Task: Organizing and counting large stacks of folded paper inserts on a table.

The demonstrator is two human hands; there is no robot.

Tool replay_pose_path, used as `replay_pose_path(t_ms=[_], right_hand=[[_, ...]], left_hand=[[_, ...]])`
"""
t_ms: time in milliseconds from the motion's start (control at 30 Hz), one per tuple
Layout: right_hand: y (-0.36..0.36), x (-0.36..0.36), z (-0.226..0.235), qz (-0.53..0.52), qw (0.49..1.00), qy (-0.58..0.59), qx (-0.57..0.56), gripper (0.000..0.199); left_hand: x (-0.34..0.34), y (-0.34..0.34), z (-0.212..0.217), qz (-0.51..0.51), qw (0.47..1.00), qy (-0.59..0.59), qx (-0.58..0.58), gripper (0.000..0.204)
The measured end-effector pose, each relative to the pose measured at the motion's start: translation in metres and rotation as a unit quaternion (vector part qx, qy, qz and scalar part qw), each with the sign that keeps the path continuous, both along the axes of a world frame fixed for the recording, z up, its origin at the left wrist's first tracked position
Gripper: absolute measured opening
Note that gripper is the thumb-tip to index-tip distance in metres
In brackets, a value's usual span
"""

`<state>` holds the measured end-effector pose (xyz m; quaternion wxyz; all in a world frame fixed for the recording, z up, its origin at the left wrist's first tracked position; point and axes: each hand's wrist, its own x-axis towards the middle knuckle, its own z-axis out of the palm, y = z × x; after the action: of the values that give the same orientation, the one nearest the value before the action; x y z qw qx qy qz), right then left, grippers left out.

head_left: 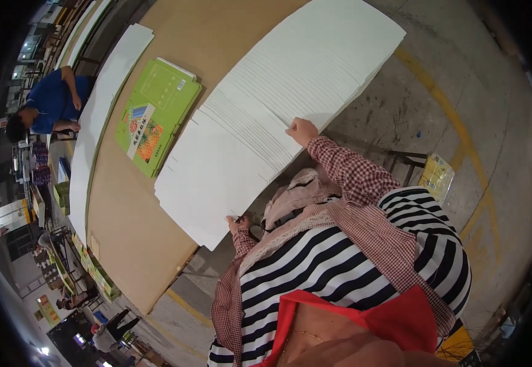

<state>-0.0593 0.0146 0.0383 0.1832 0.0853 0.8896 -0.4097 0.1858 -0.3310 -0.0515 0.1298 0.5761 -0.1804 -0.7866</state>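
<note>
White flat sheets (205, 177), like cardboard blanks, lie fanned out in an overlapping row along the table edge before me. My right hand (302, 130) rests on the row's near side, with curled fingers at a gap between overlapping sheets. Whether it pinches a sheet edge is hard to see. At the row's near left corner, my left hand (239, 225) closes on the edge of the front sheet, and something small and dark shows by its fingers. Beyond the sheets sits a stack of green printed carton blanks (159, 116) with fruit pictures.
The brown tabletop (131, 244) carries another row of white sheets (104, 116) along its far side. Across it, a person in blue (52, 101) works. A yellow package (437, 176) sits on a dark metal frame to my right. More people and benches are at far left.
</note>
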Motion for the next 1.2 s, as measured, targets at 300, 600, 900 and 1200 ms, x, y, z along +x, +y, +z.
replay_pose_path(t_ms=[300, 600, 900, 1200], right_hand=[[-0.009, -0.007, -0.026, 0.112, 0.987, 0.097, 0.060, 0.027], [0.004, -0.012, -0.032, 0.131, 0.982, 0.094, 0.100, 0.026], [-0.005, -0.012, -0.021, 0.141, 0.973, 0.079, 0.164, 0.027], [0.003, -0.012, -0.020, 0.173, 0.969, 0.080, 0.156, 0.025]], left_hand=[[0.012, -0.017, -0.012, 0.003, 0.998, -0.067, 0.009, 0.049], [-0.014, 0.024, 0.031, 0.039, 0.996, -0.079, -0.012, 0.059], [-0.006, 0.016, 0.020, 0.003, 0.998, -0.063, -0.014, 0.053], [-0.013, 0.011, 0.007, 0.013, 0.993, -0.106, -0.040, 0.047]])
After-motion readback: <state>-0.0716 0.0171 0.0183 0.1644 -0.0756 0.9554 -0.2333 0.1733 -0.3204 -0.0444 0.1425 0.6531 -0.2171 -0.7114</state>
